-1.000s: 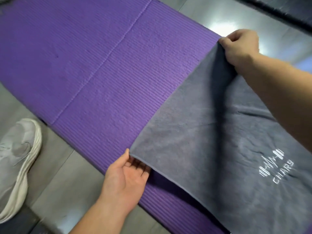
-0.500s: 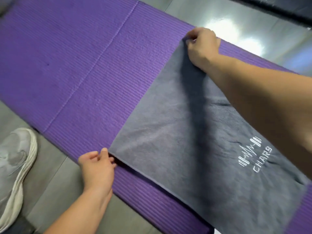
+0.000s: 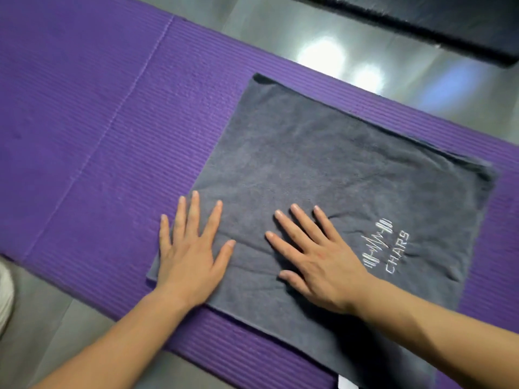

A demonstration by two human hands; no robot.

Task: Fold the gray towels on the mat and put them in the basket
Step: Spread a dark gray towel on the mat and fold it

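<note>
Both grips are wide and empty: left hand [image 3: 191,259] and right hand [image 3: 320,268] lie flat on the towel [image 3: 323,153]. Sliding could drag its top layer crooked (the 2 o'clock edge looks uneven).

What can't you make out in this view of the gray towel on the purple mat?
- Basket: nowhere in the head view, so its place is unknown.
- Near right corner of the gray towel: behind the right forearm or past the bottom edge.
- Towel's lower layers: hidden under the top layer, so the fold count is unclear.
- White scrap: cut off by the bottom edge, unidentifiable.
- Dark object: cut off by the top edge and blurred.
</note>
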